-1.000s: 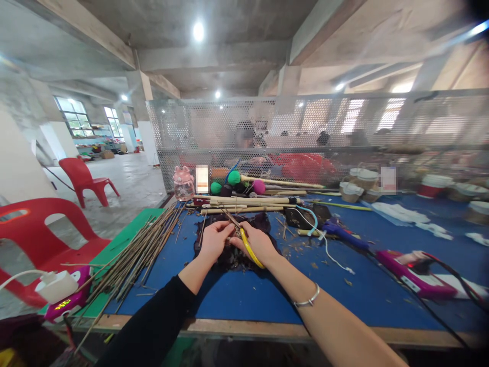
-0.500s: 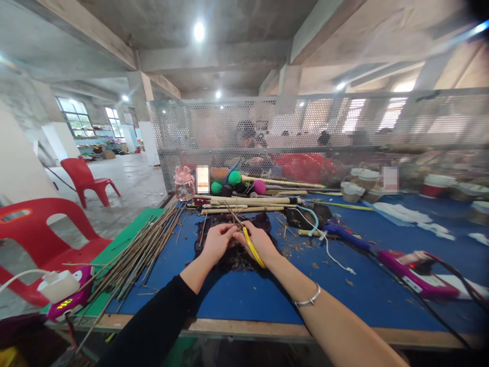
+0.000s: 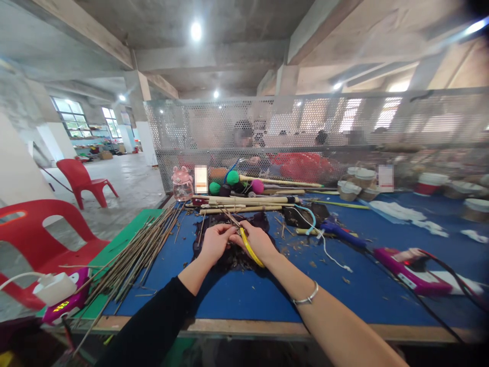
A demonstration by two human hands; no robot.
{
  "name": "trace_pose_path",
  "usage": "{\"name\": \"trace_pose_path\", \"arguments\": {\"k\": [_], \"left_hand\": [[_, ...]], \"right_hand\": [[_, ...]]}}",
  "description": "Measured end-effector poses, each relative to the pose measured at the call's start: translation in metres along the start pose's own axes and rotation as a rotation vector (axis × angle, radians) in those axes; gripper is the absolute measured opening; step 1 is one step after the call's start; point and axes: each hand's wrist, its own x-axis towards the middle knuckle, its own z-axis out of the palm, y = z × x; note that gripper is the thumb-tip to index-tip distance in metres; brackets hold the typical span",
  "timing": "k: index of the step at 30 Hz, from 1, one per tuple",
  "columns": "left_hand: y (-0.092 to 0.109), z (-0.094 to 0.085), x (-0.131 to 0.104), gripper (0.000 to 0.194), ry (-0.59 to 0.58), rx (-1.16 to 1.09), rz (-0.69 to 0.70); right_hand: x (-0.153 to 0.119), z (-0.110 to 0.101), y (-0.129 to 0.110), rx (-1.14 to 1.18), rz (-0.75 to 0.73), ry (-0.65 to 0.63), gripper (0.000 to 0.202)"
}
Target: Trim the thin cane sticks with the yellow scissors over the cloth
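Yellow-handled scissors are in my right hand, their blades pointing up and away to the left. My left hand is closed with its fingertips pinched close to my right fingertips; what it grips is too small to make out. Both hands are over a dark, crumpled cloth strewn with bits of plant debris. Long thin brown sticks lie in a heap left of my hands. Behind the cloth, thicker pale stalks lie crosswise.
A pink-lidded bottle and green and magenta balls stand by the mesh partition. A blue glue gun, purple power strips and lidded tubs are rightward. Red chairs stand left; people sit beyond the mesh.
The whole view has shifted slightly, so things appear a little farther left. Both hands keep nearly the same pose, with the scissors still in my right hand.
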Motion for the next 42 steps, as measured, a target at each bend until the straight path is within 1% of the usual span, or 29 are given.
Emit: {"name": "trace_pose_path", "arguments": {"k": [9,13,19,23,27,34,38,42], "left_hand": [[0.001,0.0,-0.001,0.028,0.035,0.019,0.002],[-0.001,-0.001,0.001,0.03,0.037,-0.023,0.012],[-0.004,-0.001,0.003,0.029,0.016,-0.113,0.036],[-0.003,0.0,0.002,0.03,-0.007,-0.125,0.044],[-0.003,0.001,0.002,0.029,-0.002,-0.129,0.028],[-0.002,0.0,0.002,0.026,0.019,-0.132,0.092],[-0.002,0.0,0.002,0.027,0.028,-0.11,0.084],[-0.001,-0.001,0.001,0.027,0.019,-0.075,0.079]], "right_hand": [[0.001,0.003,0.003,0.035,0.018,-0.001,0.036],[0.002,0.005,0.004,0.022,0.007,-0.002,0.036],[0.001,0.006,0.003,-0.033,-0.042,-0.011,0.05],[0.002,0.009,0.004,-0.025,-0.091,0.029,0.055],[0.003,0.011,0.004,0.004,-0.108,0.037,0.052],[0.0,0.006,0.0,0.002,-0.057,0.003,0.04],[0.0,0.005,-0.001,-0.019,-0.06,0.011,0.038],[-0.001,0.005,-0.002,-0.047,-0.047,0.016,0.041]]}}
